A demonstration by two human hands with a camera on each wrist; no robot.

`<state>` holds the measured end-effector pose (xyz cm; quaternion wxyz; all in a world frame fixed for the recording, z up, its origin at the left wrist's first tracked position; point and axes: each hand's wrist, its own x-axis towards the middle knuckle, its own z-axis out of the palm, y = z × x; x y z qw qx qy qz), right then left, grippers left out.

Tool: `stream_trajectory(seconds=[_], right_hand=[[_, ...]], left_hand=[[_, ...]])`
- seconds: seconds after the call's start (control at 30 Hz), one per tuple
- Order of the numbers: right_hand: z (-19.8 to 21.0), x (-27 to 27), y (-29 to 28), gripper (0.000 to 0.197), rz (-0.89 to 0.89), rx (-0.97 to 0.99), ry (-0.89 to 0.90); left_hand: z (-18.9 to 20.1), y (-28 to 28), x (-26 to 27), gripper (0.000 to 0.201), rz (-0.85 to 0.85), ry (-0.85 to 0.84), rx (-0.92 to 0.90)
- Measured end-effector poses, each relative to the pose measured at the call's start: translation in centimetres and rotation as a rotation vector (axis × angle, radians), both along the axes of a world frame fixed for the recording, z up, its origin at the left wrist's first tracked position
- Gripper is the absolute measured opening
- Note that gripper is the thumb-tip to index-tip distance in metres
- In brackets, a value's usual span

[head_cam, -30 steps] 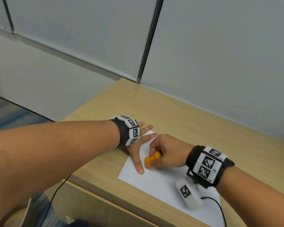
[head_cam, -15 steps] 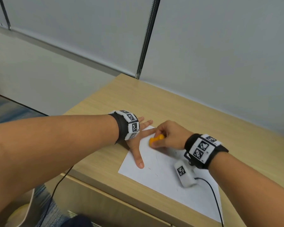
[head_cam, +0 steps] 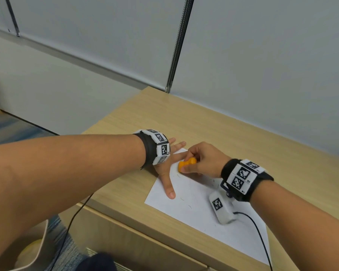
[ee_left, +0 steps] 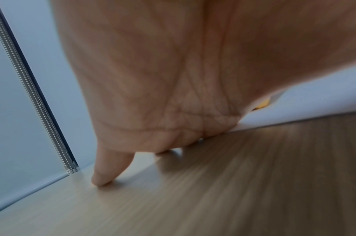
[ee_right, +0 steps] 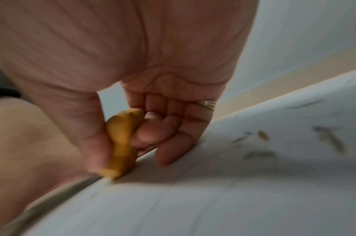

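A white sheet of paper (head_cam: 194, 208) lies on the wooden desk (head_cam: 213, 130), with faint marks and dark crumbs on it. My left hand (head_cam: 165, 169) lies flat, fingers spread, pressing the sheet's left corner; its thumb points toward me. My right hand (head_cam: 200, 163) pinches a small orange eraser (head_cam: 186, 163) between thumb and fingers, its lower end on the paper beside the left hand. In the right wrist view the orange eraser (ee_right: 122, 142) touches the paper (ee_right: 213, 191) at its tip. In the left wrist view the palm (ee_left: 173, 79) rests on the desk (ee_left: 213, 191).
Grey partition panels (head_cam: 262, 55) rise behind the desk. The desk's front edge (head_cam: 137, 227) runs close to me, with a drawer front below. A black cable (head_cam: 260, 233) crosses the paper's near right corner. Floor and a chair leg show at the left.
The right hand carried the eraser from near the left thumb up toward the sheet's far corner, then a little back. The left hand stayed flat on the paper.
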<state>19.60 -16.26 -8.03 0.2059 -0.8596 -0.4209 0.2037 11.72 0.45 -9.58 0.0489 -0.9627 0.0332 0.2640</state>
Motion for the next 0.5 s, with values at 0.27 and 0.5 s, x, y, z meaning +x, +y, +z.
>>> stream_trajectory(seconds=[0.27, 0.5], right_hand=[[-0.1, -2.5, -2.6, 0.025, 0.209, -0.083, 0.129], [0.2, -0.6, -0.2, 0.028, -0.091, -0.018, -0.07]], left_hand=[[0.2, -0.5, 0.1, 0.153, 0.02, 0.0, 0.023], [0.0, -0.3, -0.1, 0.157, 0.039, 0.008, -0.011]])
